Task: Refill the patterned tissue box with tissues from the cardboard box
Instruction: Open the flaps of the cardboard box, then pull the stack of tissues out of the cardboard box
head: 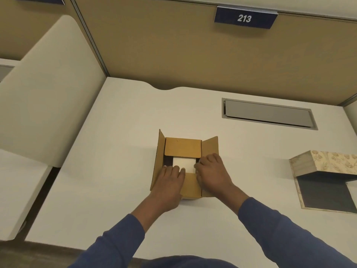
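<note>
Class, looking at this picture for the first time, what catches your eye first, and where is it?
Mid-desk, two hands, left hand and right hand, reach into an open cardboard box with white tissues showing inside. At the right edge lies the patterned tissue box, tipped open. A blue sign reading 213 hangs above.

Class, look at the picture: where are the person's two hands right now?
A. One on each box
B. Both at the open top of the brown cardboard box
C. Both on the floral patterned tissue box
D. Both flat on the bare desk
B: the left hand and right hand meet at the opening of the brown cardboard box, over the white tissue stack.
</note>
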`<move>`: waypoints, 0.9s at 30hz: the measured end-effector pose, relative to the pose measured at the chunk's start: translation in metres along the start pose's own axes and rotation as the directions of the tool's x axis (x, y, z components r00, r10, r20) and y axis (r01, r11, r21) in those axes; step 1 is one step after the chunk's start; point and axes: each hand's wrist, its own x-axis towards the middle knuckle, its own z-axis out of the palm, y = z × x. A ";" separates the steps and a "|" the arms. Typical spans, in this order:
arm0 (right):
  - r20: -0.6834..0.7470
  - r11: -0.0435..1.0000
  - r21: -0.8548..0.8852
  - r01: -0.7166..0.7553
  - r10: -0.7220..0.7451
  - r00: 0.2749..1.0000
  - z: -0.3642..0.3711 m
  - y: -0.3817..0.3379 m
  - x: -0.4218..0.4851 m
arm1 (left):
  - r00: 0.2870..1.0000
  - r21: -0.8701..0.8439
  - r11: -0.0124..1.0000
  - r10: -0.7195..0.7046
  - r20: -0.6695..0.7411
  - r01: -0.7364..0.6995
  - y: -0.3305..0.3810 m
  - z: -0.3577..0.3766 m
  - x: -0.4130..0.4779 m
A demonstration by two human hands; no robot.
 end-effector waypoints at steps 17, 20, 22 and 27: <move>0.257 0.904 0.350 -0.245 0.159 0.953 -0.032 -0.007 0.033 | 0.965 -0.135 0.970 0.172 -0.199 -0.201 0.020 0.031 -0.063; 0.221 0.834 0.474 -0.283 0.198 0.955 -0.030 -0.009 0.036 | 0.994 -0.202 0.974 0.103 -0.027 -0.107 0.025 0.037 -0.065; 0.237 0.771 0.547 -0.327 0.232 0.943 -0.028 -0.010 0.041 | 0.996 -0.186 0.978 0.090 -0.005 -0.090 0.026 0.040 -0.061; 0.289 0.662 0.608 -0.438 0.328 0.899 -0.026 -0.015 0.047 | 0.995 -0.159 0.983 0.092 -0.029 -0.096 0.025 0.033 -0.045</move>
